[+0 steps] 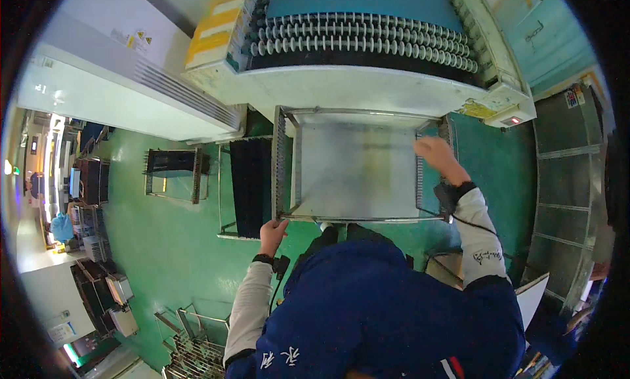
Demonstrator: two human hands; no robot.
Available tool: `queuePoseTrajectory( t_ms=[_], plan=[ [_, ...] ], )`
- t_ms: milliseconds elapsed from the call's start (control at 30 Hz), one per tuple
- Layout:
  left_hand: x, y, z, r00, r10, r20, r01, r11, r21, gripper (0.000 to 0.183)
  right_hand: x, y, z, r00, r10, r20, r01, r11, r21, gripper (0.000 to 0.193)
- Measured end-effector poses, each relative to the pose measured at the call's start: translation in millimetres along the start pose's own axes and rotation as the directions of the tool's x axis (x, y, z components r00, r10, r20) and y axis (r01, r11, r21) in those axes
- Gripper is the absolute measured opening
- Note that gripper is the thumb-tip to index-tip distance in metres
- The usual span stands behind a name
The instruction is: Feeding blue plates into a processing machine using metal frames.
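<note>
A metal rack [361, 112] with slotted sides stands in front of my body, below the front of a roller machine. A pale flat surface [341, 172] shows inside its frame; I cannot tell whether it is a panel or the rack's base. At the near left corner my left hand [272, 236] is closed around the frame, thumb on top. My right hand [436, 157] is curled closed over the rack's right slotted side, towards its far end. What lies under those fingers is hidden.
White rollers [364, 44] and a blue-green sheet [364, 1] lie on the machine ahead. A rack with dark panels [251, 185] stands close on the left, a smaller rack [172, 172] beyond. Metal-framed panels [564, 182] line the right. Empty wire racks [197, 346] stand behind left.
</note>
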State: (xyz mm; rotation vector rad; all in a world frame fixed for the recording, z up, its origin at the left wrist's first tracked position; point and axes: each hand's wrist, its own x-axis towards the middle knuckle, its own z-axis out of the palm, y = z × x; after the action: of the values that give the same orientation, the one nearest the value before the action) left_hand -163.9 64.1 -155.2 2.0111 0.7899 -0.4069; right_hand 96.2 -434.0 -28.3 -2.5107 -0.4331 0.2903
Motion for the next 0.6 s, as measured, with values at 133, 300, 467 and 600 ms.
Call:
queuePoseTrajectory(
  t_ms=[133,300,467,600],
  plan=[
    [3,18,21,0.940,-0.019,0.342,0.058,0.993,-0.104,0.040,-84,92,65,0.947,0.129,0.296,-0.030,0.948,-0.317,0.043],
    [6,45,46,0.892,0.022,0.452,0.010,0.998,-0.069,0.040,-145,84,72,0.876,0.311,0.369,-0.167,0.912,-0.374,0.033],
    [11,47,67,0.874,-0.001,0.486,0.096,0.981,-0.170,0.037,-149,60,59,0.858,0.381,0.344,-0.274,0.907,-0.321,0.035],
    [9,45,71,0.874,-0.094,0.477,0.214,0.955,-0.206,0.036,-129,84,81,0.903,0.226,0.367,-0.125,0.952,-0.280,0.034]
  ],
)
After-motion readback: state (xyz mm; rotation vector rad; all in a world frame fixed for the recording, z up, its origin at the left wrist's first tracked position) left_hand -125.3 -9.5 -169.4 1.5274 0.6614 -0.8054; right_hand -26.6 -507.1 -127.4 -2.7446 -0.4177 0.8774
